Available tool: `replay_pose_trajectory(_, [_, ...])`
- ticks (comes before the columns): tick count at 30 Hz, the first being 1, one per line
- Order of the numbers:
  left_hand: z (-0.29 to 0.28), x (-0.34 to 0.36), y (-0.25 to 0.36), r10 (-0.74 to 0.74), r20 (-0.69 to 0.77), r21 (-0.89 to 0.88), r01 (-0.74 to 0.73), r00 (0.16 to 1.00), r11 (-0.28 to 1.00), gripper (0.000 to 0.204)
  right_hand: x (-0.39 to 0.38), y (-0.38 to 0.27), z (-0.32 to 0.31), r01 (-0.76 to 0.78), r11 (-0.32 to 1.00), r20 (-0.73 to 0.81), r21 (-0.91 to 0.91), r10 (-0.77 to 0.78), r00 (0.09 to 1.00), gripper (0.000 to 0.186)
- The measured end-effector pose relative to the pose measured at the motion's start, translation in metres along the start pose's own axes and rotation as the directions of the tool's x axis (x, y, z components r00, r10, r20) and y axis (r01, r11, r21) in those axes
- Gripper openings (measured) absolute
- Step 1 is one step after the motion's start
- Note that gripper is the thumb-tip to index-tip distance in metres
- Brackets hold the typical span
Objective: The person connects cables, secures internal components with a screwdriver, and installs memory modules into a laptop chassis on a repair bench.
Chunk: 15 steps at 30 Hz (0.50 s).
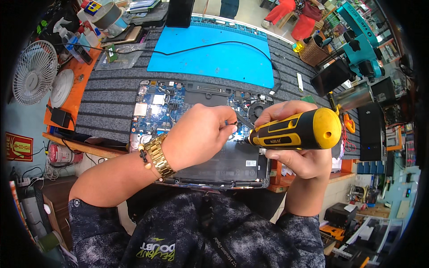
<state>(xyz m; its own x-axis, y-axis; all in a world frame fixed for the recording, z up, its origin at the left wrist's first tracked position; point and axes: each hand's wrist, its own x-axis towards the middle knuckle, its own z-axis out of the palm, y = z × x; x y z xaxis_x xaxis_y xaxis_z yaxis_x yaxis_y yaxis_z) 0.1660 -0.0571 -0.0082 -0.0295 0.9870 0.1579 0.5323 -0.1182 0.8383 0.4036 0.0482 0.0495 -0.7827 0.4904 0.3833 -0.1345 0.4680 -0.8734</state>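
Note:
An opened laptop point(201, 169) lies bottom up in front of me, showing a blue circuit board point(149, 102), a round fan point(257, 110) and a black battery. My right hand point(292, 161) grips a yellow-and-black electric screwdriver point(304, 130), which points left with its tip at the board, right of my left fingers. My left hand point(201, 134), a gold watch on its wrist, is closed over the board, pinching a small dark piece point(233, 123) that is too small to name.
A blue mat point(210, 60) with a black cable across it lies behind the laptop on a grey ribbed mat point(107, 89). At left are a white fan point(35, 71) and spray bottle point(71, 44); at right, dark devices point(373, 129). A person in red point(304, 22) is beyond.

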Motion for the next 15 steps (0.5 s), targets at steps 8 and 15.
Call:
replay_pose_trajectory(8, [0.002,0.0,-0.005,0.048,-0.002,0.039,-0.048,0.999,0.998,0.012,0.003,0.001,-0.005,0.034,0.999,0.074,-0.029,-0.031,0.997,0.064])
replay_pose_trajectory(15, [-0.001,0.004,0.003,0.064,0.011,0.023,-0.065,0.998,0.998,0.013,-0.003,0.018,-0.021,0.047,0.965,-0.07,0.259,-0.029,0.997,0.074])
